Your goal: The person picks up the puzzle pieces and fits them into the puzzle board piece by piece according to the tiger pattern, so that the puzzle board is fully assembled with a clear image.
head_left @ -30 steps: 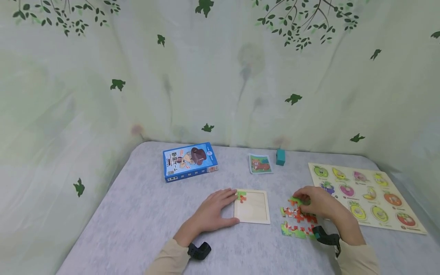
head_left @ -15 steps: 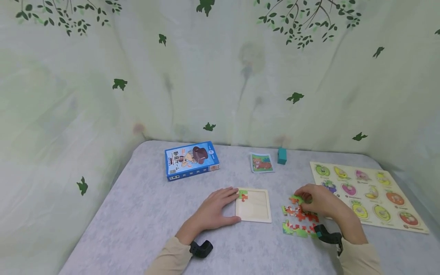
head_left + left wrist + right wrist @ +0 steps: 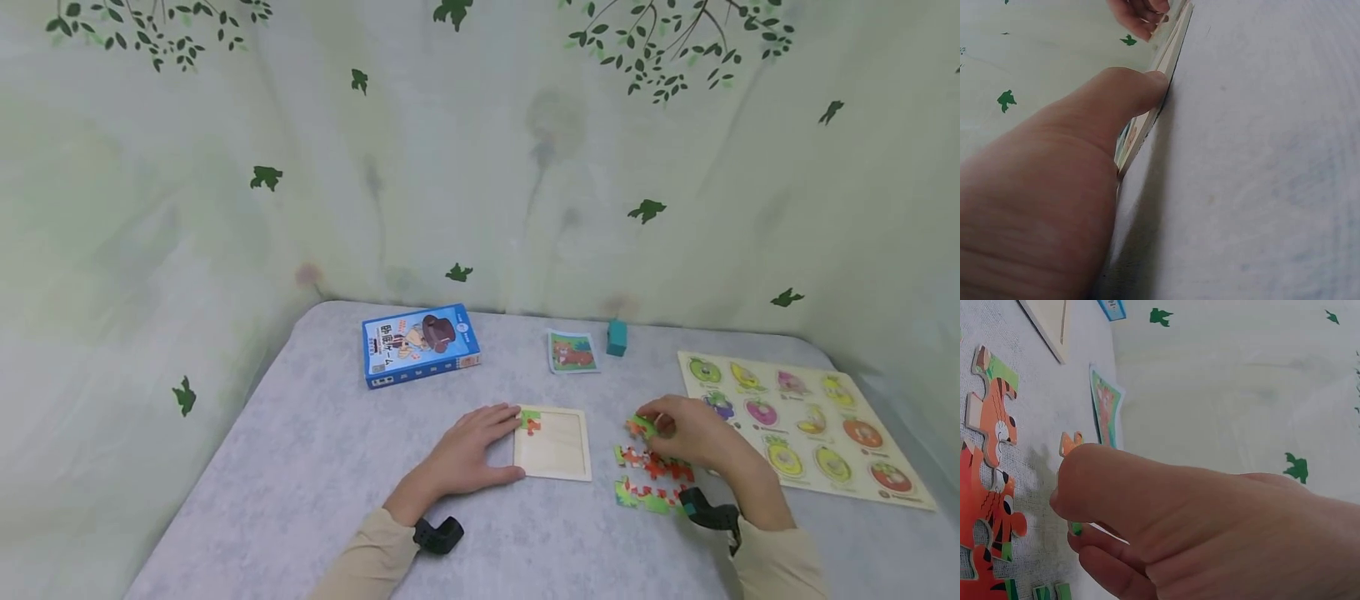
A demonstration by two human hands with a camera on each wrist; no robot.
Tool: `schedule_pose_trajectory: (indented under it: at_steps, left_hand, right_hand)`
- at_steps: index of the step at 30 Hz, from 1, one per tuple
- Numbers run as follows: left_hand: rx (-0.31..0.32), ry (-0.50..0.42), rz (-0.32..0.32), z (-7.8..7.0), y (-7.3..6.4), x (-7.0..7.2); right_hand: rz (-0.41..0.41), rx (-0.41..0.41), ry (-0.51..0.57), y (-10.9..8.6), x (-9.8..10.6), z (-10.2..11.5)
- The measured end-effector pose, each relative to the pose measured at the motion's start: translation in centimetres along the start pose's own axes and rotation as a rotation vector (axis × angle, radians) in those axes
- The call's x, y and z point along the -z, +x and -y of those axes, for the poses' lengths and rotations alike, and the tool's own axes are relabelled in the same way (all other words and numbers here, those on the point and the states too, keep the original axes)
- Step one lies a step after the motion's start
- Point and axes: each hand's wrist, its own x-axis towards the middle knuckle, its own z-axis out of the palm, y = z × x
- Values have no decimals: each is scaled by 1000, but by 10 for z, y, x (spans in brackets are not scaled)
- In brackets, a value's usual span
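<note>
My left hand (image 3: 474,450) lies with fingers stretched along the left side of a shallow wooden puzzle tray (image 3: 561,454); its thumb touches the tray's edge in the left wrist view. A joined patch of green and orange puzzle pieces (image 3: 531,422) sits in the tray's upper left corner. Between thumb and fingers, my right hand (image 3: 686,429) pinches an orange and green puzzle piece (image 3: 640,427), mostly covered by the thumb in the right wrist view. Below that hand, loose puzzle pieces (image 3: 997,419) with orange, black-striped tiger parts lie on the table in rows.
A blue game box (image 3: 420,346) lies at the back left. Behind the tray are a small picture card (image 3: 573,352) and a teal block (image 3: 617,337). On the right, a fruit picture board (image 3: 813,442) reaches under the right forearm. A printed curtain (image 3: 480,167) hangs behind the table.
My right hand has drawn the pinched puzzle piece slightly up and away from the loose rows. The left hand keeps its place at the tray; the head view has shifted a little.
</note>
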Motion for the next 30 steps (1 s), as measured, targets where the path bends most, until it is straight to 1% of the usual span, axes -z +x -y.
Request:
schedule_pose_trajectory:
  at_steps: [5, 8, 12, 17, 22, 27, 30]
  left_hand:
    - [3, 1, -25, 1, 1, 0]
    - [0, 4, -22, 2, 1, -1]
    - [13, -3, -9, 2, 2, -3]
    - [32, -21, -9, 0, 0, -5]
    - [27, -29, -22, -2, 1, -6]
    - [18, 2, -34, -2, 2, -6]
    - [21, 20, -43, 0, 1, -6]
  right_hand:
    - [-33, 57, -2, 4, 1, 3]
    - [-34, 52, 9, 4, 0, 4]
    - [-25, 45, 40, 2, -2, 4]
    - [-34, 85, 48, 0, -3, 6]
    - [-51, 116, 22, 2, -2, 11]
    - [-86, 209, 28, 5, -7, 16]
    - [-112, 237, 56, 8, -14, 19]
